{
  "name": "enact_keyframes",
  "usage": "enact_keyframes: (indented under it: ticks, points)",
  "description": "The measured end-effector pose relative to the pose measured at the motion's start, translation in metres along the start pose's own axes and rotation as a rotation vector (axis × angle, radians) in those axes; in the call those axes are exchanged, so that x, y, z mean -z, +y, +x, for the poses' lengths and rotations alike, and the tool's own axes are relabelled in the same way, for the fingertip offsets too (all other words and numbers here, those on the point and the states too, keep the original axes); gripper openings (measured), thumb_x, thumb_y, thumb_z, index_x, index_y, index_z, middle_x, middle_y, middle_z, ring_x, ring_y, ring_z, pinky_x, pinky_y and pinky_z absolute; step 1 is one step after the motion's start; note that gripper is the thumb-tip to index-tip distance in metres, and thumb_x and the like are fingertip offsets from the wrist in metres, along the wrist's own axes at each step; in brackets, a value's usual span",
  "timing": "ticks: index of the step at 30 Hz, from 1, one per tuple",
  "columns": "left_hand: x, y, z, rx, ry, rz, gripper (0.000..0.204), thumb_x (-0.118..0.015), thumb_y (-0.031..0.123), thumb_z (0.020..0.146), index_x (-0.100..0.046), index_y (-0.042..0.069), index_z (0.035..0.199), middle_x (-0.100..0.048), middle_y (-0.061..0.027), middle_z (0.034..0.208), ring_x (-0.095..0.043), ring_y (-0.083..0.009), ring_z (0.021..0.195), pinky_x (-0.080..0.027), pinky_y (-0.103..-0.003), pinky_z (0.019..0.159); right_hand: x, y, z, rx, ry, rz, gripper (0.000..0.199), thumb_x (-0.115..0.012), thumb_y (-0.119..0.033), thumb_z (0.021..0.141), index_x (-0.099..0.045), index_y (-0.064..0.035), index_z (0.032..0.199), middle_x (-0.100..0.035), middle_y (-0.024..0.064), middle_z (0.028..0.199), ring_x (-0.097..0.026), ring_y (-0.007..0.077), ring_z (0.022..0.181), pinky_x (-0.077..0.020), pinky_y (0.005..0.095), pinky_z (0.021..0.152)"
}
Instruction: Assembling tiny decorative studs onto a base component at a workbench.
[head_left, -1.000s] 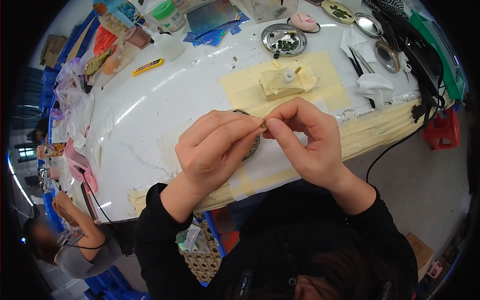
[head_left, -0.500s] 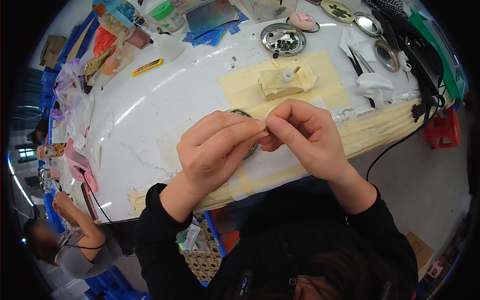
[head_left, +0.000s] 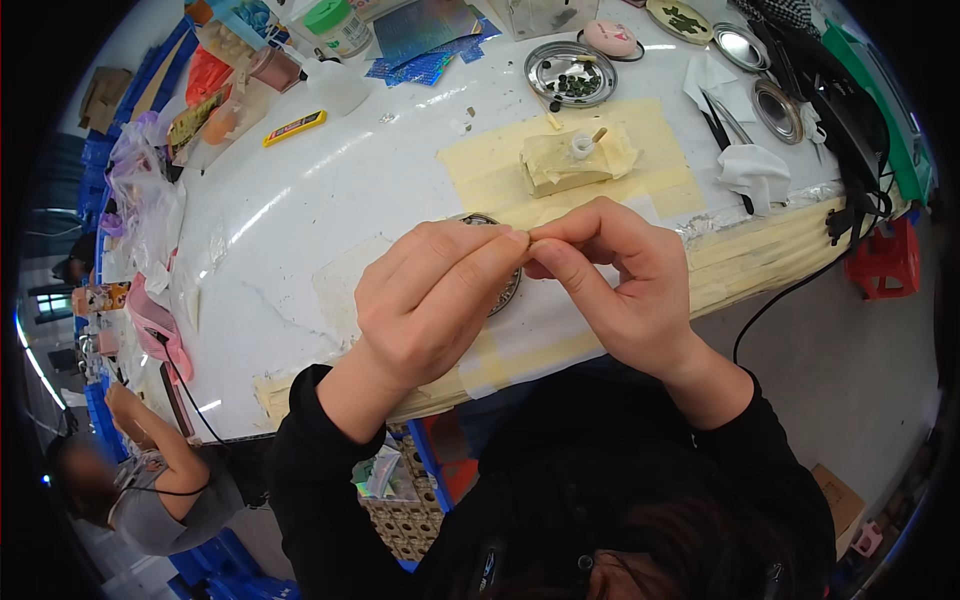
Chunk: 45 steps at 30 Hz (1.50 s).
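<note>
1. We see the left hand (head_left: 430, 300) with its fingers bent together, thumb and fingertips pinched on a tiny piece (head_left: 529, 241), which they mostly hide from us
2. We see the right hand (head_left: 635, 285) meeting it there, thumb and forefinger closed on the same piece, its other fingers loosely curled
3. The piece is raised over the worktop (head_left: 270, 230), toward the near edge, and we find a round dish (head_left: 483, 219) partly under the left hand; its contents we cannot make out
4. Toward the far edge we have a silver dish (head_left: 597, 60) holding small dark green bits, and nearer the far right corner a cream plate (head_left: 657, 14) with flat green pieces
5. Between those and the hands, a tape-wrapped block (head_left: 560, 178) carries a small white cup (head_left: 582, 148) with a stick (head_left: 600, 134) beside it
6. At the far edge we also see a clear jar (head_left: 348, 38) with a green lid
7. White surface stretches from the left hand toward the plastic bags (head_left: 140, 190) along the left edge; below our wrists runs the tape-covered near edge
</note>
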<state>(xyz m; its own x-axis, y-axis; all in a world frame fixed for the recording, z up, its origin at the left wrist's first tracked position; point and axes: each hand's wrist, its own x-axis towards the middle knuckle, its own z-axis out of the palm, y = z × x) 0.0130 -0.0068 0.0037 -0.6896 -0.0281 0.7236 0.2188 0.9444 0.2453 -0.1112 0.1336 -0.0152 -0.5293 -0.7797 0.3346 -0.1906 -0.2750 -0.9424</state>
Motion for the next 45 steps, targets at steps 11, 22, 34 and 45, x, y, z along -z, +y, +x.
enact_keyframes:
  ticks: [11, 22, 34, 45]
  points:
    - [-0.001, 0.001, 0.0, 0.064, 0.033, -0.139, 0.023, -0.077, -0.003, 0.068, -0.069, 0.0, 0.09, -0.067, -0.0097, 0.082, -0.066, -0.0215, 0.069, -0.053, -0.029, 0.058, -0.001, -0.008, 0.001, -0.284, -0.01, 0.388, 0.009, -0.068, -0.004, 0.089, -0.064, 0.0037, 0.09, -0.067, 0.0064, 0.075, -0.066, 0.0098, 0.071, -0.0546, 0.0251, 0.065]
    - [-0.001, 0.006, 0.001, 0.017, 0.008, -0.016, 0.024, -0.078, -0.006, 0.071, -0.068, -0.002, 0.093, -0.069, -0.0119, 0.082, -0.067, -0.0218, 0.07, -0.053, -0.028, 0.059, 0.004, -0.002, 0.003, -0.093, -0.034, 0.067, 0.01, -0.067, -0.006, 0.091, -0.065, 0.0028, 0.093, -0.069, 0.0061, 0.08, -0.067, 0.0092, 0.072, -0.0541, 0.0233, 0.066]
    - [-0.002, 0.006, 0.002, 0.024, -0.019, -0.011, 0.021, -0.077, -0.005, 0.073, -0.068, -0.002, 0.092, -0.069, -0.0117, 0.082, -0.067, -0.0223, 0.07, -0.054, -0.029, 0.06, 0.01, -0.002, 0.003, -0.24, -0.134, 0.231, 0.016, -0.059, -0.011, 0.098, -0.062, 0.004, 0.096, -0.068, 0.0056, 0.084, -0.066, 0.009, 0.078, -0.0545, 0.0224, 0.072]
    - [-0.004, -0.001, -0.001, 0.24, 0.033, -0.344, 0.02, -0.076, -0.004, 0.074, -0.072, 0.003, 0.092, -0.069, -0.0078, 0.083, -0.066, -0.0184, 0.072, -0.052, -0.027, 0.061, 0.011, -0.006, 0.005, -0.37, -0.219, 0.438, 0.017, -0.052, -0.014, 0.102, -0.058, 0.0011, 0.1, -0.067, 0.0064, 0.082, -0.066, 0.0106, 0.074, -0.0538, 0.0235, 0.069]
